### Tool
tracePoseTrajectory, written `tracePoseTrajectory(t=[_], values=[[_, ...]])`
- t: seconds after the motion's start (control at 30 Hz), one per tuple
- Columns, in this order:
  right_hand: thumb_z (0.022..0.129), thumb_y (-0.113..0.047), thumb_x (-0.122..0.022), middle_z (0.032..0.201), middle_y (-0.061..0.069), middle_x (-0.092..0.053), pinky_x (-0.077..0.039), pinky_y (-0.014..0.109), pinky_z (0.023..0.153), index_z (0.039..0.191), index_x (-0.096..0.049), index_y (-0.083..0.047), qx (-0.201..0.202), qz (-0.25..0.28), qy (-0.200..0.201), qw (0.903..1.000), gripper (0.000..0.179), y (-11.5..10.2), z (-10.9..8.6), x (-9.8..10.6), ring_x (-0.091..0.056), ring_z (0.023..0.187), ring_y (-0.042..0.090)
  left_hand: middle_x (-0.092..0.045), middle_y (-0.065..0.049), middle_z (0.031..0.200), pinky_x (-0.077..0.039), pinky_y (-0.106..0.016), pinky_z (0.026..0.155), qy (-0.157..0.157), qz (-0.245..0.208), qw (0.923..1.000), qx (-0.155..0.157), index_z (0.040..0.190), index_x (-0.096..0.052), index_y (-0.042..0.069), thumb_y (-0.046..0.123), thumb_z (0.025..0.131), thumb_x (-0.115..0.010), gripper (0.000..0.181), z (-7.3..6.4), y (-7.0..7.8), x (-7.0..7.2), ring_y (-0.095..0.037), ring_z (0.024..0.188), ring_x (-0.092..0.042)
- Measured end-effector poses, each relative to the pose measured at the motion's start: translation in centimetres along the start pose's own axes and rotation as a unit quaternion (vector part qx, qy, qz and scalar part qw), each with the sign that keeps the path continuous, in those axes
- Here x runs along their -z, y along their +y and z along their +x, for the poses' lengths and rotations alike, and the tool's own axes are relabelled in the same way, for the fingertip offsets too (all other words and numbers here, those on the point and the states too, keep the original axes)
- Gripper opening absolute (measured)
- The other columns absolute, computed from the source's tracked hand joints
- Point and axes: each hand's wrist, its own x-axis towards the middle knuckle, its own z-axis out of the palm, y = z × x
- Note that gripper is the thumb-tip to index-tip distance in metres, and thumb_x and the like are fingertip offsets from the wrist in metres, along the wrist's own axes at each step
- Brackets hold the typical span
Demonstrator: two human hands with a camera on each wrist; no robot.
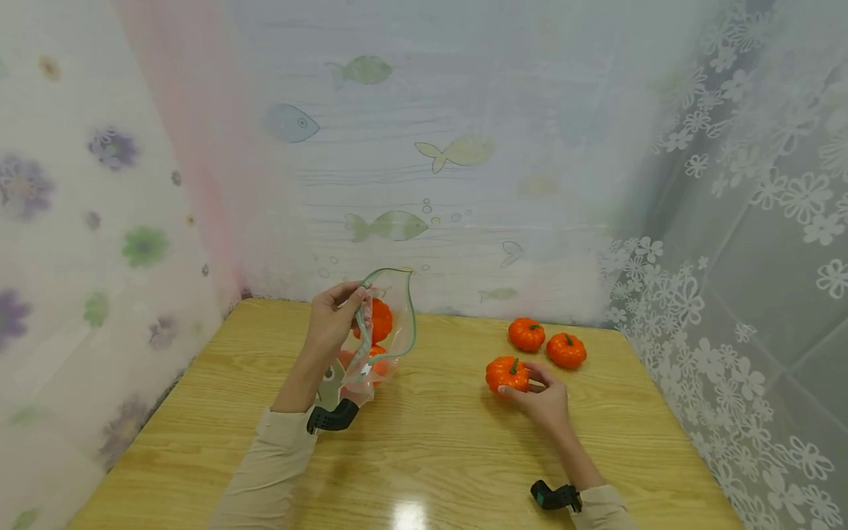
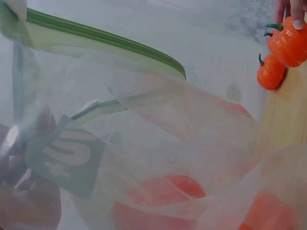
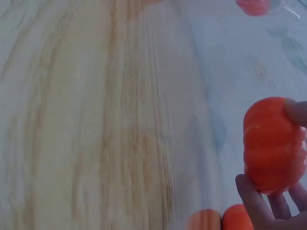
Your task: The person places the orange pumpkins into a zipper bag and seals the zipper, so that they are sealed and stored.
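Observation:
My left hand [image 1: 334, 318] pinches the rim of a clear zip bag [image 1: 400, 335] with a green edge, and the bag's mouth gapes toward the right. Inside the bag, several small orange pumpkins [image 1: 380, 321] show through the plastic. In the left wrist view the bag [image 2: 144, 124] fills most of the picture. My right hand [image 1: 546, 397] grips another orange pumpkin [image 1: 506, 375] with a green stem, thumb on one side and fingers on the other. The right wrist view shows this pumpkin [image 3: 271, 146] between thumb and fingers, raised off the table.
Two more pumpkins, one at the back [image 1: 526, 335] and one to its right [image 1: 566, 351], rest on the wooden table [image 1: 430, 449] just beyond my right hand. Walls with fish and flower patterns [image 1: 457, 151] enclose the table at the back and sides.

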Motion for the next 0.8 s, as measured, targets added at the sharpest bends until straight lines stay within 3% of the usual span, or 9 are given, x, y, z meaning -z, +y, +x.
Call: tracePoseTrajectory(t=[0.3,0.5,0.8], values=[[0.076,-0.005,-0.09,0.14,0.015,-0.057,-0.056,0.019,0.084,0.138,-0.06,-0.004,0.066,0.051,-0.064,0.9944,0.069,-1.4,-0.5,-2.5,-0.061,0.106,0.019,-0.068,0.003,0.081,-0.054,-0.018,0.052,0.001,-0.018,0.9998,0.004,0.126,-0.058,-0.016,0.01,0.106,-0.056,0.033,-0.1,0.0,-0.1,-0.008,0.053,-0.061],[0.075,0.002,-0.088,0.14,0.018,-0.057,-0.059,0.026,0.085,0.138,-0.06,-0.002,0.11,0.093,-0.096,0.9849,0.069,-2.9,-0.9,-3.4,-0.062,0.106,0.014,-0.068,0.003,0.08,-0.055,-0.019,0.052,0.005,-0.018,0.9998,0.005,0.124,-0.059,-0.015,0.011,0.106,-0.056,0.031,-0.2,0.0,-0.1,-0.008,0.054,-0.061],[0.076,0.007,-0.085,0.142,0.021,-0.054,-0.061,0.031,0.085,0.142,-0.055,0.0,0.125,0.14,-0.125,0.9742,0.073,-5.8,-1.1,-4.7,-0.061,0.111,0.014,-0.068,0.003,0.084,-0.051,-0.019,0.05,-0.007,-0.005,0.9999,0.008,0.124,-0.062,-0.008,0.014,0.106,-0.057,0.03,0.6,-0.6,0.6,-0.007,0.054,-0.061]])
